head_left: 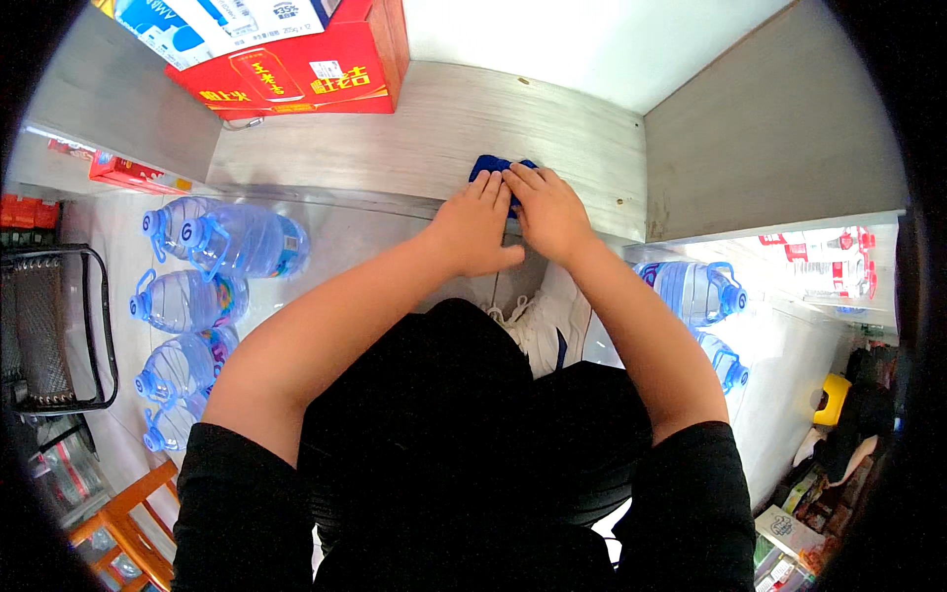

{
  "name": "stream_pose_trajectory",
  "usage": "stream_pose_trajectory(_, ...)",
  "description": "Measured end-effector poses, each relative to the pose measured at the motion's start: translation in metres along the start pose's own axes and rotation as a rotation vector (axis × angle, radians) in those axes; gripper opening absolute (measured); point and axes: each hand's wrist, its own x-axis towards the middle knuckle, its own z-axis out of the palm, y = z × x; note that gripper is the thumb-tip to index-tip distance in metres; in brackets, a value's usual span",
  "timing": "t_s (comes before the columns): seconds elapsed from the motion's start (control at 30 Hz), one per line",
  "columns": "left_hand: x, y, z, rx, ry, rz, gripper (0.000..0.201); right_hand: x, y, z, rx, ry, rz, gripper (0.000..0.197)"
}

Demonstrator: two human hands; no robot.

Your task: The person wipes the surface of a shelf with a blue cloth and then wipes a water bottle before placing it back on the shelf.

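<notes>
Blue cloth [490,166]: lies on the grey shelf [414,138] near its front edge, mostly hidden under both hands; only its far corner shows. Left hand [473,229]: fingers flat and extended, pressing on the cloth, not clenched. Right hand [548,212]: touching the left, fingers likewise spread flat over the cloth. Red carton [296,74]: on the shelf, well left of the cloth, top cut off. Water jugs [212,286]: on the floor below the shelf, left; lower ones partly hidden behind the arm.
</notes>
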Motion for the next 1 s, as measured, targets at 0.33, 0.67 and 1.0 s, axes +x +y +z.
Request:
stream_pose_trajectory(0.33,0.100,-0.050,-0.012,-0.041,0.000,-0.129,0.076,0.084,0.052,0.010,-0.183,-0.004,0.252,0.030)
stream_pose_trajectory(0.67,0.155,-0.090,-0.009,-0.221,0.075,-0.119,0.067,0.138,0.077,0.000,-0.311,-0.211,0.421,0.036)
stream_pose_trajectory(1.0,0.074,-0.048,-0.005,-0.157,0.028,-0.005,0.076,0.067,0.032,-0.008,-0.110,-0.191,0.288,0.030)
